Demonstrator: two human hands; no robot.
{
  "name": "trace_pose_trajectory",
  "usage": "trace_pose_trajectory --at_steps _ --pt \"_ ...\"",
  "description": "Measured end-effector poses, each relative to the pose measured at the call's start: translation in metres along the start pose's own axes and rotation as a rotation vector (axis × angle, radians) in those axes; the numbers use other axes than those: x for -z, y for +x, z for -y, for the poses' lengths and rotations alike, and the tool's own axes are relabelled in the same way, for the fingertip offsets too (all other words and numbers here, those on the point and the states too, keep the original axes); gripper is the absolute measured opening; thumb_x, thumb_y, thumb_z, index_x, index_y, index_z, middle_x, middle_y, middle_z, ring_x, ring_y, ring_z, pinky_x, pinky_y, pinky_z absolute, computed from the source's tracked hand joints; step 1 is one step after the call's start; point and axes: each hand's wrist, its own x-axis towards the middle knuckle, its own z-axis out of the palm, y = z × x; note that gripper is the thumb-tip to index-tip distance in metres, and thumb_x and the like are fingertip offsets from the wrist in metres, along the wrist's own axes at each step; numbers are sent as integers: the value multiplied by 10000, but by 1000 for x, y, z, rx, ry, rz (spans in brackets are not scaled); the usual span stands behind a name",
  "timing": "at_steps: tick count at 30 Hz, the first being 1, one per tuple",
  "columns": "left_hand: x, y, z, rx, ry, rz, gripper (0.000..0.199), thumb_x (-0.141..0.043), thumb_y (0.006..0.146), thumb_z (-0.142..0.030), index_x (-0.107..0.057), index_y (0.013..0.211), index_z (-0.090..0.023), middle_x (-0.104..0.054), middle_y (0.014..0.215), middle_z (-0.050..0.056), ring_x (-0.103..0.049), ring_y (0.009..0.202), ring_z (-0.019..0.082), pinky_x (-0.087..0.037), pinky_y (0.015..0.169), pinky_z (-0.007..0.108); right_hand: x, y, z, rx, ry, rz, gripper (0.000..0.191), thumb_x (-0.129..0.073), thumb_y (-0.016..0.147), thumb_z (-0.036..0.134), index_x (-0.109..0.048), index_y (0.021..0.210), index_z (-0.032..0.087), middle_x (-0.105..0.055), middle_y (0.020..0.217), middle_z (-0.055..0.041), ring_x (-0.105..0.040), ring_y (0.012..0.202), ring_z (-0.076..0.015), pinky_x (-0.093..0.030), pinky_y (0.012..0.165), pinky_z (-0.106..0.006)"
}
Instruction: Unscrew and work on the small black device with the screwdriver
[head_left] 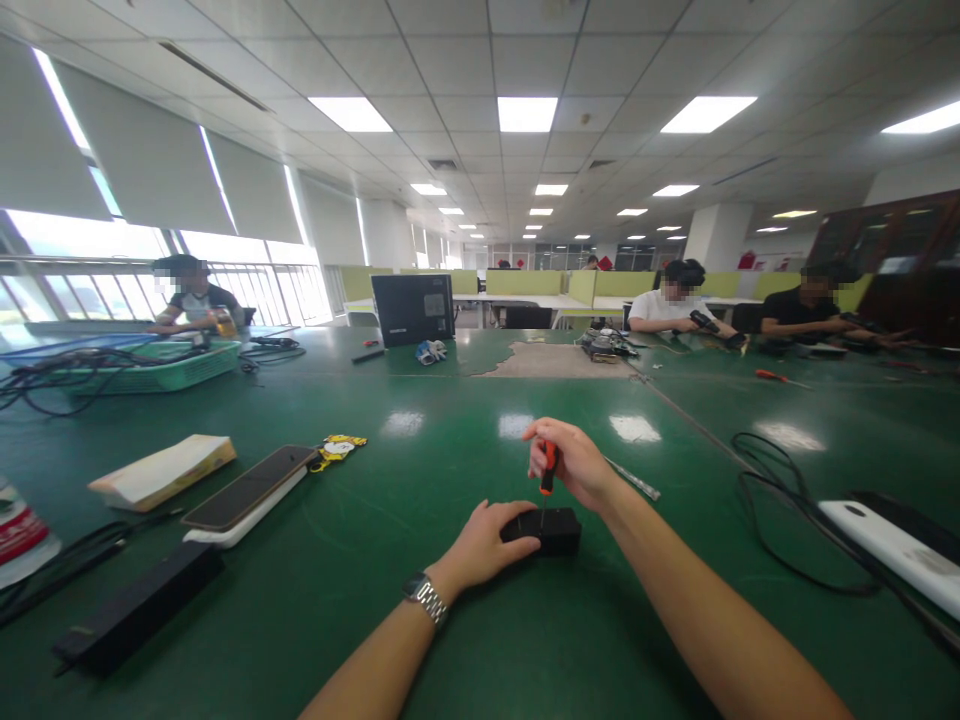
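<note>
A small black box-shaped block (562, 532) lies on the green table in front of me. My left hand (491, 540) is closed around its left end, thumb along the near side and fingers over the far side. In my right hand (570, 462) is an orange and black screwdriver (550, 470), held upright with the fingers round its handle. The thin shaft points down and its tip meets the top of the block. Whether a screw sits under the tip is too small to tell. Just right of my right hand lies a thin clear-and-silver stick (634, 478).
At left are a phone (251, 487), a tissue pack (165, 470), a long black bar (139, 605) and a green basket (180, 370). Black cables (780, 500) and a white device (892, 550) lie right. Another screwdriver (772, 376) lies farther back. Several people sit beyond.
</note>
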Motion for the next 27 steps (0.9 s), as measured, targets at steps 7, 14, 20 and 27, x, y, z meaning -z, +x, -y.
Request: trace_pose_trajectory --at_steps 7,14,20,27 --pt "1 -1 -1 5 17 10 437 -613 850 -419 -547 1256 -272 -623 1228 22 -544 1098 256 -272 1099 452 -2 1 0 -18 -2 -108 184 -679 707 320 -597 819 200 -599 632 38 -548 553 -115 -477 574 -262" --pt "3 -1 -5 32 6 10 428 -625 840 -406 -557 1243 -279 -630 1205 14 -547 1076 256 -331 1048 422 0 2 0 -21 6 -122 205 -670 712 314 -604 870 202 -606 650 32 -565 575 -122 -480 583 -266" --pt "3 -1 -4 15 9 13 421 -627 841 -404 -560 1240 -285 -632 1200 9 -550 1070 251 -325 1050 415 -1 1 0 -20 36 -68 177 -628 744 320 -602 873 200 -537 537 60 -511 495 -111 -480 576 -282" --pt "1 -1 -2 -2 -28 -6 402 -633 843 -394 -559 1227 -297 -628 1215 1 -543 1100 251 -223 1115 458 -1 1 -2 -4 21 -104 217 -679 717 317 -607 889 207 -565 636 48 -541 565 -112 -483 584 -270"
